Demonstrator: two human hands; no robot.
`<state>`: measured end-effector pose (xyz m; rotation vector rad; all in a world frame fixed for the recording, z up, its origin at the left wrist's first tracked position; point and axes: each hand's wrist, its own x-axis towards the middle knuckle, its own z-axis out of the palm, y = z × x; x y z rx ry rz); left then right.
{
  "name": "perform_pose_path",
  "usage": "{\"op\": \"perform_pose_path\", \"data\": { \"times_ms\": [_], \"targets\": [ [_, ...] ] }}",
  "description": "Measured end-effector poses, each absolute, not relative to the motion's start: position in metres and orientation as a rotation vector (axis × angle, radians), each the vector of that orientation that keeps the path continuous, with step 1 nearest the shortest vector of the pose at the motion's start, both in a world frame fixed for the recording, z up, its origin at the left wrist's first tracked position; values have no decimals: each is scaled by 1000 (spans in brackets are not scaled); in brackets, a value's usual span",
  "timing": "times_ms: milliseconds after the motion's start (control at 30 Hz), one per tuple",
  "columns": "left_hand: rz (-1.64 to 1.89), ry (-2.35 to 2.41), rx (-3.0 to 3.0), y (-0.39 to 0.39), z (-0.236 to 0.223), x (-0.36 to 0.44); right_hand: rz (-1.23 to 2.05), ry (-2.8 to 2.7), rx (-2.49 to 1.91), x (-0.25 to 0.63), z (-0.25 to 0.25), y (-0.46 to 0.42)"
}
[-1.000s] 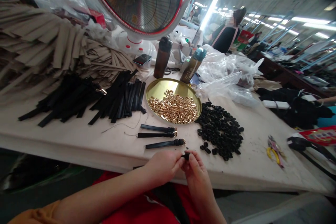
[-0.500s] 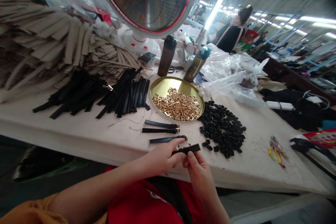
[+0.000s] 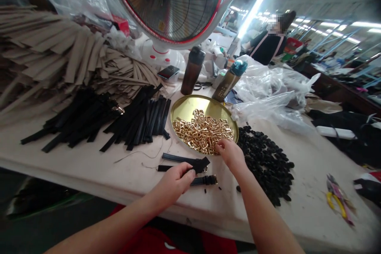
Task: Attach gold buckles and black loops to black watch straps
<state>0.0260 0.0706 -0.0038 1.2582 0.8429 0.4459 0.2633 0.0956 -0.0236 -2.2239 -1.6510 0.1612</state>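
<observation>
My left hand (image 3: 178,180) is closed around a short black strap (image 3: 202,164), its free end pointing right, above the straps on the table. Under and beside that hand lie several black straps, one with a gold buckle end (image 3: 205,180). At the near right edge of a round gold tray (image 3: 193,102), my right hand (image 3: 232,154) has its fingertips pinched on a gold buckle in the heap of gold buckles (image 3: 199,131); the fingers partly hide it. A pile of small black loops (image 3: 268,162) spreads beside my right forearm.
Bundles of black straps (image 3: 80,119) and stacked beige strips (image 3: 44,43) lie at the left. Behind the tray stand a fan (image 3: 166,4), a dark bottle (image 3: 193,71) and a blue-capped bottle (image 3: 229,81). Pliers (image 3: 339,200) lie at the right. A person (image 3: 268,45) is farther back.
My right hand has left the strap and moved up and right to the buckles on the tray. My left hand has shifted left, still gripping the strap. The view has moved slightly.
</observation>
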Motion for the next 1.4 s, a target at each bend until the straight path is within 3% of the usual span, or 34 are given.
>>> {"op": "perform_pose_path", "data": {
  "times_ms": [233, 433, 633, 800, 1067, 1167, 1400],
  "targets": [
    [514, 913, 1311, 78, 2, 25, 239, -1581, -2151, 250, -8, 88],
    [667, 883, 1307, 76, 11, 43, 792, -993, -1681, 187, 23, 41],
    [754, 841, 1346, 49, 14, 45, 883, -763, -1478, 149, 19, 3],
    [714, 877, 1603, 33, 21, 31, 1154, -801, -1430, 152, 21, -20],
    [568, 831, 1645, 32, 19, 29, 876, -1367, -1577, 166, 28, -56],
    [437, 742, 1569, 30, 13, 31, 827, -1309, -1550, 170, 25, -59],
    [298, 648, 1469, 30, 18, 42, 1061, -869, -1352, 178, 16, -58]
  ]
}}
